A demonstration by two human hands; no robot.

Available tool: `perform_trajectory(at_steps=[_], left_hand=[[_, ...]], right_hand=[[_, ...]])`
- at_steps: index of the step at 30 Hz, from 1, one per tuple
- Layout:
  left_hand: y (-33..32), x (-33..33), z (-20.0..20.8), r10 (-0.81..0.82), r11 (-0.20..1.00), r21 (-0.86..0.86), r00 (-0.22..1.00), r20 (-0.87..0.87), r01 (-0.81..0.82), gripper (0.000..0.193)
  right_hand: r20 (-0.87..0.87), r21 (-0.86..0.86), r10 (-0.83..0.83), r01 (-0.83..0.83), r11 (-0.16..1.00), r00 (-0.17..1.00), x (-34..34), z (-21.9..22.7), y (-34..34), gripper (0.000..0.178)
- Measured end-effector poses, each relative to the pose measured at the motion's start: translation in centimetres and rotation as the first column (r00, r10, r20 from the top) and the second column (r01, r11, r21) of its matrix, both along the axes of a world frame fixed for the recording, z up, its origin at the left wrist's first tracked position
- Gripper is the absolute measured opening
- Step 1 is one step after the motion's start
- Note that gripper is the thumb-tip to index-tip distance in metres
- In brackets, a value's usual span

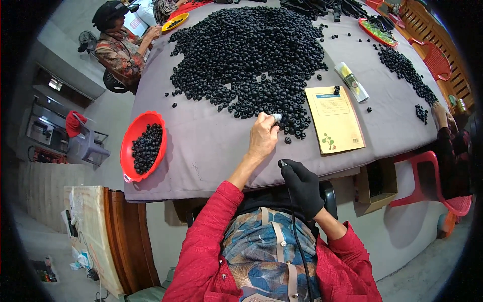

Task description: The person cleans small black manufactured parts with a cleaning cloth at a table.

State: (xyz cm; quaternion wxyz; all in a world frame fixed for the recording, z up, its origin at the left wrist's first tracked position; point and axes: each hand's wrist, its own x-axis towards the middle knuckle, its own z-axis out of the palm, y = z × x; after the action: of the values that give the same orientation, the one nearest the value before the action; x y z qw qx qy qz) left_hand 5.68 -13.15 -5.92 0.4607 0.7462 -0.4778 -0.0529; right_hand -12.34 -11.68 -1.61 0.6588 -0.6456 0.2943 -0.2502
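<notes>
A large heap of small round black parts (246, 50) with holes spreads over the grey-covered table (196, 166). At the heap's near edge is my bare left hand (263, 133), its fingers curled together, with a whitish cover on one fingertip. Whether a part sits in its fingers is hidden. My right hand (303, 187), in a black glove, is closed around a slim corded tool (283, 162) near the table's front edge. Only the tool's light tip shows, and a black cord (298, 241) runs down from the hand over my shirt.
A red bowl (162, 151) of black parts stands at the left. Right of the heap lie a yellow booklet (334, 121) and a clear packet (351, 82). A co-worker (121, 50) sits far left by a yellow tray (175, 22); another person's hands (443, 117) rest at the right edge.
</notes>
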Motion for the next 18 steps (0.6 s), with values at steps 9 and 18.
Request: perform_trajectory(at_steps=[9,18], left_hand=[[1.8,-3.5,1.3,-0.142,0.986,0.086,0.99,0.008,0.141,0.017],[2.4,-2.3,-0.4,-0.116,0.991,0.012,0.904,-0.411,0.133,0.013]], right_hand=[[0.015,-0.008,-0.056,0.057,0.998,0.998,-0.2,0.7,0.0,0.028],[0.035,0.024,-0.045,0.044,0.999,0.998,-0.2,0.4,-0.1,0.028]])
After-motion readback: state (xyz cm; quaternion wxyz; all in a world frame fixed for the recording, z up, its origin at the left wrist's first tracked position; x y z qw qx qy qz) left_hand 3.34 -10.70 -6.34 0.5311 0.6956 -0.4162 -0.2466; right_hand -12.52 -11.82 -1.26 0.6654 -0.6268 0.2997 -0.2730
